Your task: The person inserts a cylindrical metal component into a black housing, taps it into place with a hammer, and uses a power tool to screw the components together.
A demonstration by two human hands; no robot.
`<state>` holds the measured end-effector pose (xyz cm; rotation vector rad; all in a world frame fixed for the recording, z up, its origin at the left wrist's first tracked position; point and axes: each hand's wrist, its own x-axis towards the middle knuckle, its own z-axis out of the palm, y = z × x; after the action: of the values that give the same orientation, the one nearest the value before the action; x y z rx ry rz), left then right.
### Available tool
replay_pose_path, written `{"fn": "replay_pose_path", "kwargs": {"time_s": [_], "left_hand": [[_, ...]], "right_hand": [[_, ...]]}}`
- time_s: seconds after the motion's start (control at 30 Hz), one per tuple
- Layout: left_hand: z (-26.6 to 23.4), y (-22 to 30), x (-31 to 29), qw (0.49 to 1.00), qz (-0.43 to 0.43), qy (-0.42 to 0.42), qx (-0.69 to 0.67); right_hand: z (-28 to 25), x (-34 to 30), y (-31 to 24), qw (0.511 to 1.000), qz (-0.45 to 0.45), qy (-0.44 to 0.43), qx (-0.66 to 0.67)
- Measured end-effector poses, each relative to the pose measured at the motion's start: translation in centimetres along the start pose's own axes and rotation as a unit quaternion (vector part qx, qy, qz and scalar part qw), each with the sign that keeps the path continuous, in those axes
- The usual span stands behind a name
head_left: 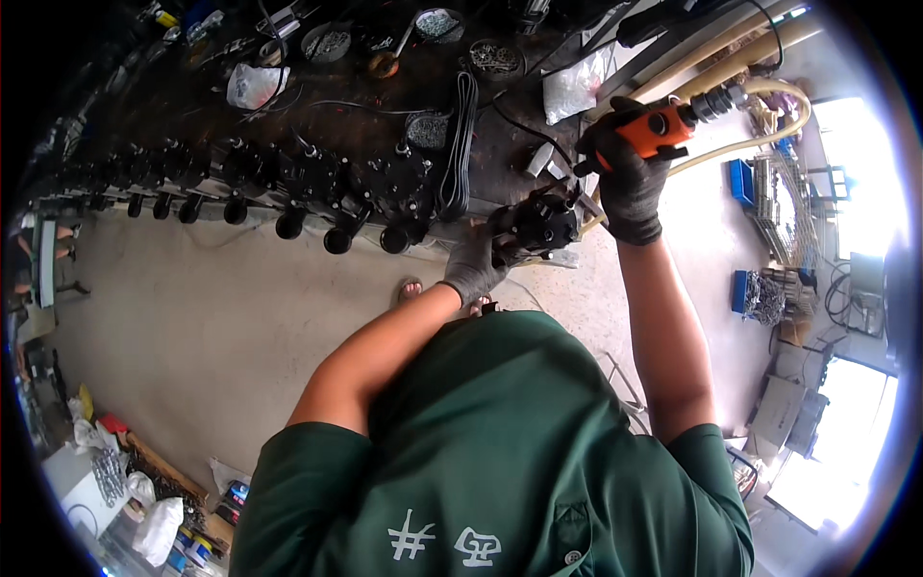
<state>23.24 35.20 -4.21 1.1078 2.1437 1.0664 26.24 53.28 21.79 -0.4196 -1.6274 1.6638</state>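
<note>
My right hand (632, 192), in a dark glove, is wrapped round an orange air driver (646, 132) held up at the right end of the bench. A metal coupling joins the driver to a cream hose (796, 111). Just below and left of the driver, a round black housing (543, 229) with small bolts sits at the bench's front edge. My left hand (473, 266), also gloved, grips this housing from its left side; its fingertips are partly hidden behind the part. The driver's working tip is hard to make out against the dark parts.
A row of similar black housings (312, 183) lines the bench's front edge to the left. Behind them are bowls of small hardware (327, 42), plastic bags (258, 85) and a bundle of black cords (460, 144). Blue bins (741, 183) stand right.
</note>
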Motion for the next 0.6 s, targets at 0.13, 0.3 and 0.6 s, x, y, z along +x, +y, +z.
{"fn": "replay_pose_path", "kwargs": {"time_s": [0.13, 0.3, 0.6], "left_hand": [[0.0, 2.7, -1.6, 0.998, -0.031, 0.025, 0.046], [0.5, 1.5, -0.2, 0.992, -0.018, 0.087, 0.088], [4.0, 2.4, -1.6, 0.955, -0.018, 0.227, 0.191]], "right_hand": [[-2.0, -0.1, -0.6, 0.996, -0.054, -0.035, 0.067], [-5.4, -2.2, -5.2, 0.984, -0.100, -0.089, 0.115], [-8.8, -5.8, -4.5, 0.972, -0.048, -0.142, 0.180]]}}
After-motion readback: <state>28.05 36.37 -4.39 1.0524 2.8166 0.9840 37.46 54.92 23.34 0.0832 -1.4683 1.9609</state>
